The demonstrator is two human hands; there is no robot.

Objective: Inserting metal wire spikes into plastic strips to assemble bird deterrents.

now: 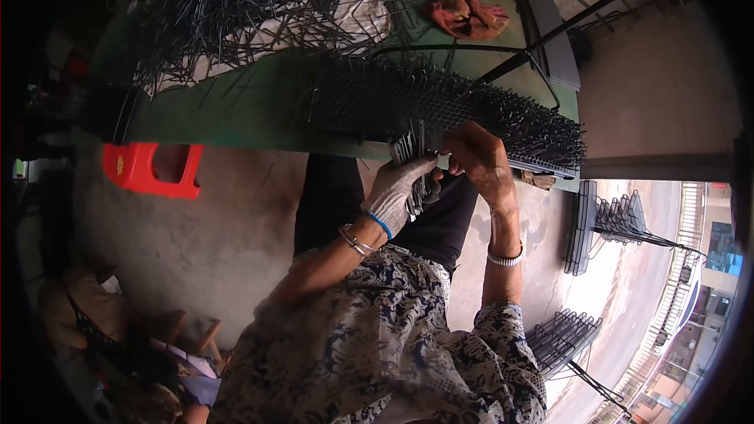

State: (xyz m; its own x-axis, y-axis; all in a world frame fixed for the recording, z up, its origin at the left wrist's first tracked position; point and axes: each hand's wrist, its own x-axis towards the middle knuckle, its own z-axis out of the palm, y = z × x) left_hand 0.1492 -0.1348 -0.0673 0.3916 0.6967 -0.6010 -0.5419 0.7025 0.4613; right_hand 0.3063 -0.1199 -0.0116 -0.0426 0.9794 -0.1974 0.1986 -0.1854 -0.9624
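My left hand, in a pale knit glove with a blue cuff, is closed around a bundle of thin dark metal strips. My right hand is bare, with its fingers curled together just right of the bundle. Whatever those fingers may hold is too small or hidden to make out. Both hands are at the near edge of a long black perforated rack. Dense dark pieces stand upright in the rack's right part, while bare holes show toward its left.
The rack rests on a green table. Loose dark strips lie heaped at the far left, partly over pale cloth. A reddish cloth lies farther back. A black metal bar slants above the rack. A red stool is at left.
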